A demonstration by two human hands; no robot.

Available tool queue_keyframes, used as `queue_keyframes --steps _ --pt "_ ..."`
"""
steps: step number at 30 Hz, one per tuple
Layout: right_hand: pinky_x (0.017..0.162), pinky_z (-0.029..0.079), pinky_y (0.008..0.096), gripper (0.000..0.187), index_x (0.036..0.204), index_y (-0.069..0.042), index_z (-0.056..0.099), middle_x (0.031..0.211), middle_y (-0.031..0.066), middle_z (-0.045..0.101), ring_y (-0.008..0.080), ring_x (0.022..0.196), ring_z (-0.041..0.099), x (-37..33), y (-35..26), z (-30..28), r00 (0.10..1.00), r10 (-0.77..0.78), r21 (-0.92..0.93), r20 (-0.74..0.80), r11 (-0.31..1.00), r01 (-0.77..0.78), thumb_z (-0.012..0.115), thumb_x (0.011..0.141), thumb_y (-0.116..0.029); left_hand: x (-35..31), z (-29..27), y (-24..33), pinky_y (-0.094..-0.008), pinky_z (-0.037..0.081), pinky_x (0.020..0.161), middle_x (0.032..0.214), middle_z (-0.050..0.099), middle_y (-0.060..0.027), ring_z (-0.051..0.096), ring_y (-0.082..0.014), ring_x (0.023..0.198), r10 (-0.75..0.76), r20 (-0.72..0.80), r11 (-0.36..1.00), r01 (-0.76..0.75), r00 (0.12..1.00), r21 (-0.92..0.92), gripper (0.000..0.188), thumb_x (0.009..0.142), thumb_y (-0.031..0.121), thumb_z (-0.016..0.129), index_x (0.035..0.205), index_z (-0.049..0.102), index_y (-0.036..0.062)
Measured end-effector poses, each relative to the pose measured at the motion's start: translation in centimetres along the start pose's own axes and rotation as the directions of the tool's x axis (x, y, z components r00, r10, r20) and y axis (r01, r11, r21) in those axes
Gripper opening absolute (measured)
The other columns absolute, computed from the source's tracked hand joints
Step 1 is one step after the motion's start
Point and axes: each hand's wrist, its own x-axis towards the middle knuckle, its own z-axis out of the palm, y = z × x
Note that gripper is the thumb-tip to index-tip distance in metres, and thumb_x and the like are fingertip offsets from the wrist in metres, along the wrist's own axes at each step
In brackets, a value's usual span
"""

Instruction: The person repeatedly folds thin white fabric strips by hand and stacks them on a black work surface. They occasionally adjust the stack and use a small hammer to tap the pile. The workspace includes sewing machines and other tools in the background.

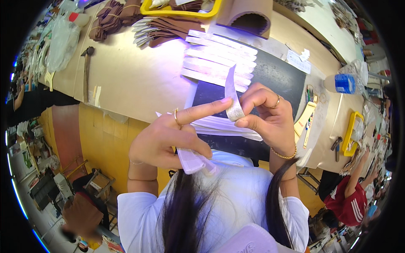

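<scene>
A pale, curved strip (231, 90) stands up between my hands, its lower end bent. My right hand (272, 111) is closed, pinching this strip between thumb and fingers. With its index finger stretched out, my left hand (158, 141) touches the strip's side. The other fingers of that hand are curled around several pale strips (190, 162) hanging below the palm. Beyond my hands, a row of whitish strips (219, 59) lies side by side, partly on a black mat (282, 74). More white strips (228, 127) lie on the mat's near part, partly hidden by my hands.
Brown strips (173, 31) fan out beside a yellow tray (181, 12) at the far side. A brown roll (244, 19) stands nearby. One hammer (87, 71) lies left, another (336, 147) right. A jar with a blue label (345, 84) is at right. Other people are around.
</scene>
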Motion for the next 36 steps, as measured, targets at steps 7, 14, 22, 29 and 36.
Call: queue_keyframes --steps 7,14,22,29,36 --pt "0.077 0.044 0.0281 0.026 0.095 -0.003 0.070 0.089 0.0047 0.063 0.0139 0.081 0.057 -2.1 -2.3 -0.4 0.992 0.011 0.054 -0.126 0.999 -0.004 0.083 0.073 -0.006 0.6 1.6 0.5 -0.0206 0.046 0.053 0.136 0.049 -0.0374 0.058 -0.0076 0.050 -0.008 0.071 1.000 0.010 0.997 -0.029 0.011 0.072 0.010 0.071 0.079 0.074 0.0010" --pt "0.069 0.049 0.0257 0.029 0.102 -0.002 0.074 0.091 0.0072 0.068 0.0124 0.076 0.061 -2.9 -1.9 -1.6 0.950 -0.271 -0.099 -0.155 0.961 0.258 0.080 0.073 0.000 1.7 3.4 0.7 -0.0237 0.049 0.059 0.131 0.056 -0.0272 0.062 -0.0137 0.057 0.000 -0.135 0.993 -0.016 0.991 -0.119 0.013 0.075 0.012 0.076 0.079 0.071 0.0013" --pt "0.065 0.049 0.0246 0.031 0.102 -0.003 0.073 0.085 0.0065 0.064 0.0126 0.074 0.062 -3.2 -1.8 -1.8 0.939 -0.281 -0.066 -0.201 0.960 0.273 0.081 0.073 0.001 3.0 5.6 0.3 -0.0191 0.041 0.057 0.077 0.062 -0.0051 0.055 -0.0074 0.060 -0.309 -0.258 0.828 0.126 0.915 -0.546 0.027 0.082 0.013 0.076 0.099 0.063 -0.0031" --pt "0.066 0.050 0.0249 0.032 0.103 -0.003 0.073 0.086 0.0068 0.064 0.0134 0.075 0.062 -3.6 -2.1 -1.5 0.940 -0.279 -0.113 -0.196 0.959 0.261 0.082 0.073 -0.001 4.7 7.4 1.0 -0.0219 0.044 0.063 0.086 0.066 -0.0085 0.057 -0.0095 0.071 -0.245 -0.387 0.886 0.043 0.889 -0.461 0.019 0.080 0.000 0.076 0.087 0.058 0.0033" --pt "0.084 0.048 0.0293 0.044 0.119 0.000 0.061 0.097 0.0080 0.065 0.0144 0.089 0.062 -4.4 -2.4 -1.3 0.938 -0.213 0.051 -0.273 0.971 0.235 0.078 0.079 -0.002 4.5 7.4 1.0 -0.0268 0.048 0.074 0.089 0.064 -0.0128 0.060 -0.0140 0.079 -0.153 -0.389 0.944 0.019 0.909 -0.328 0.036 0.077 -0.008 0.074 0.091 0.046 0.0093"
